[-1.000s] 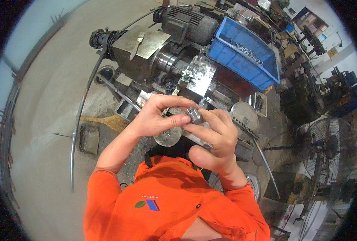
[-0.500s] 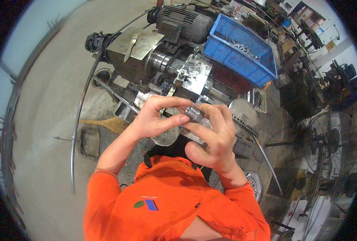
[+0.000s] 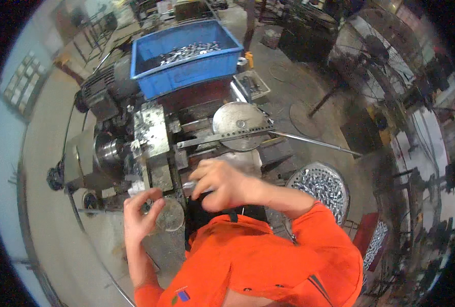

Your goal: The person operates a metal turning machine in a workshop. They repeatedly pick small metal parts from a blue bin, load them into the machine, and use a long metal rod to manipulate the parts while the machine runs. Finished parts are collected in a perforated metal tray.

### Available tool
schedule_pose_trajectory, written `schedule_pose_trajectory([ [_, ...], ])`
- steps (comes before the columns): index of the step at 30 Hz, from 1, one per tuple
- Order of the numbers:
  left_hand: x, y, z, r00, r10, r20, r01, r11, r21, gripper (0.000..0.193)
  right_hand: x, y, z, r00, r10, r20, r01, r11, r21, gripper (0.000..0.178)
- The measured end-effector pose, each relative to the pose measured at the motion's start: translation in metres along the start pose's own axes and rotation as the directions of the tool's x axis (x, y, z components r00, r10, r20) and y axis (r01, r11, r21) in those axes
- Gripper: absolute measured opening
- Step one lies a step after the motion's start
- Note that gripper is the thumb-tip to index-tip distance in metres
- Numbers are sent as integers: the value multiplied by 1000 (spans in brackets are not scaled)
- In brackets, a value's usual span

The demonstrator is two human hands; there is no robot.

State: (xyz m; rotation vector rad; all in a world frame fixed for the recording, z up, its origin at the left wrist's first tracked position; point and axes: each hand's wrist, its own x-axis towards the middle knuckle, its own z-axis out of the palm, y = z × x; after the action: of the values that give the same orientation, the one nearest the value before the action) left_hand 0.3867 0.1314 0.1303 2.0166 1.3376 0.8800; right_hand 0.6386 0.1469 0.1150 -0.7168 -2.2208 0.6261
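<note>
My left hand (image 3: 140,214) is at the left, its fingers and thumb curled toward each other beside a round, light-coloured dish (image 3: 170,214). Something small and dark shows in the gap of its fingers, too blurred to name. My right hand (image 3: 221,185) is bent over in front of the machine, fingers curled in. A pale metallic glint (image 3: 189,186) shows at its fingertips; I cannot make out what it is. Beyond the hands is a metal machine with a chuck (image 3: 109,153) and a flat steel block (image 3: 152,130).
A blue crate (image 3: 186,79) with metal parts stands behind the machine. A round steel plate (image 3: 232,120) and a perforated bar (image 3: 222,136) with a long rod (image 3: 317,142) lie to the right. A round pan (image 3: 346,197) full of small metal parts is at my right, near a fan (image 3: 376,51).
My hands have come apart; earlier both held a small metal cylinder between them. The view has turned rightward, bringing the pan of parts into sight.
</note>
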Motion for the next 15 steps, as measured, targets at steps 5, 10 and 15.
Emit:
schedule_pose_trajectory([
  [5, -34, -43, -19, 964, -263, -35, 262, 965, -21, 21, -68, 115, -111, 711, 634, -306, -656, 754, 38, 26],
  [10, -49, -67, -36, 894, -443, -71, 440, 896, -51, 20, -170, 248, -166, 352, 769, -533, -931, 225, -288, 24],
  [15, -47, -62, -39, 892, -448, -59, 444, 893, -74, 24, -189, 309, -143, 335, 822, -461, -924, 189, -334, 27],
])
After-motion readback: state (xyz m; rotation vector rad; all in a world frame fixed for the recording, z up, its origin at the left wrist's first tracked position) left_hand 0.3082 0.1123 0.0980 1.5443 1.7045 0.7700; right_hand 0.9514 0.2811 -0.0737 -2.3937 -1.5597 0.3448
